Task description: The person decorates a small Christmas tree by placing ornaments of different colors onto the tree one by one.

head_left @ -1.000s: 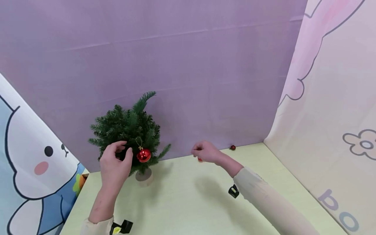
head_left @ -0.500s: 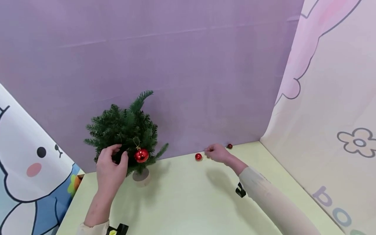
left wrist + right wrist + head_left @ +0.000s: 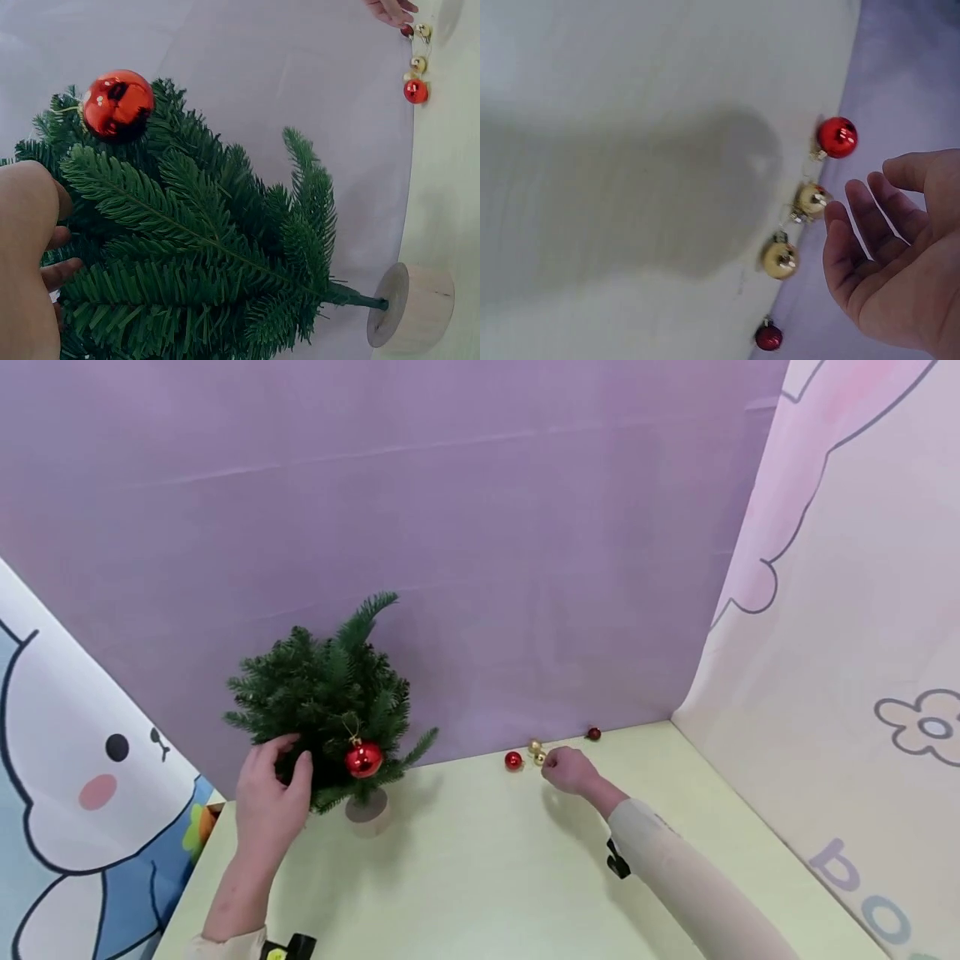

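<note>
Pickup of a gold ball (image 3: 812, 199) seems intended: nothing is held by the loosely curved right hand (image 3: 570, 770); the left hand (image 3: 270, 795) is spread beside the tree (image 3: 322, 681); a pinch seems called for

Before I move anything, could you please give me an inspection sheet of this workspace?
Surface: pale table, with shadows across it.
Job's things: green tree upright on a wooden base; one red bauble hangs at its front. On the table, another red bauble, gold baubles and a dark red bauble.
Clutter: nothing seen.
Hands: left hand at the branches, thumb and fingers apart; right hand beside the gold baubles, holding nothing visible.
Cables: nothing seen.
Surroundings: purple backdrop behind, printed panels either side.
</note>
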A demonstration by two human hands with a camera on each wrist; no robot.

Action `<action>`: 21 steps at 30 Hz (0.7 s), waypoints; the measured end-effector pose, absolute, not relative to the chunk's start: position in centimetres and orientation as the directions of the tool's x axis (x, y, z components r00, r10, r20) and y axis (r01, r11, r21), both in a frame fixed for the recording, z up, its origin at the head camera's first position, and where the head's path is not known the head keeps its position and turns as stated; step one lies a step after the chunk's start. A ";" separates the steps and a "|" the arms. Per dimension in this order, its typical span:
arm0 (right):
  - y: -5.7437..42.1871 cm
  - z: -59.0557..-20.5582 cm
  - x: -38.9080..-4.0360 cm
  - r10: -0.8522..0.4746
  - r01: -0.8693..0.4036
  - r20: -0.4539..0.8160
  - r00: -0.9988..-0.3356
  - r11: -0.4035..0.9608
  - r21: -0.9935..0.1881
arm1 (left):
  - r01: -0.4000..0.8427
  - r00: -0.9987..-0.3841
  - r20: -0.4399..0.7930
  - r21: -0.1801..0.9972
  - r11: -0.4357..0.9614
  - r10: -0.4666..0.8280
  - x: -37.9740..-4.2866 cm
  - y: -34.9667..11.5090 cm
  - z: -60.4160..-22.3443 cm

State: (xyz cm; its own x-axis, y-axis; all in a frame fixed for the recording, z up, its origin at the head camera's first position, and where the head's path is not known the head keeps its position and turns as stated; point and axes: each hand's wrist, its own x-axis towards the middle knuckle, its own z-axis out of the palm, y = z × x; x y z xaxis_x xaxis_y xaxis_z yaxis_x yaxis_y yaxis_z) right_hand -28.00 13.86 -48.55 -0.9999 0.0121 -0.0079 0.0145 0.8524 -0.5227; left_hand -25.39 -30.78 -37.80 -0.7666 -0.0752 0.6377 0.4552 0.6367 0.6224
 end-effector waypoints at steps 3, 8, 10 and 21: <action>13.9 -49.6 -29.7 -0.033 -0.036 0.014 -0.999 0.871 -0.491 | 0.426 -0.773 0.628 0.620 0.659 -0.092 -25.4 -30.7 -38.0; 13.1 -50.2 -31.8 -0.095 -0.114 0.067 -0.993 0.916 -0.384 | 0.366 -0.814 0.574 0.626 0.688 -0.089 -25.2 -30.6 -38.2; 12.3 -50.2 -32.2 -0.124 -0.142 0.076 -0.989 0.932 -0.334 | 0.355 -0.820 0.564 0.633 0.688 -0.096 -25.3 -30.7 -38.1; 9.6 -51.6 -33.8 -0.167 -0.174 0.116 -0.979 0.983 -0.058 | 0.337 -0.845 0.526 0.663 0.669 -0.094 -25.6 -31.5 -38.6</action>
State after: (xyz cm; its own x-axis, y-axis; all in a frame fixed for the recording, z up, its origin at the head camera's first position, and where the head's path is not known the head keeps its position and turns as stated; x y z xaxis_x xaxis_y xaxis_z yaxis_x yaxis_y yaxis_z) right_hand -33.77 9.60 -51.61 -0.9791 -0.1667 0.1162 -0.1743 0.9830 -0.0584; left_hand -25.60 -31.53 -38.56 -0.8453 -0.0945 0.5259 0.3375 0.6687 0.6626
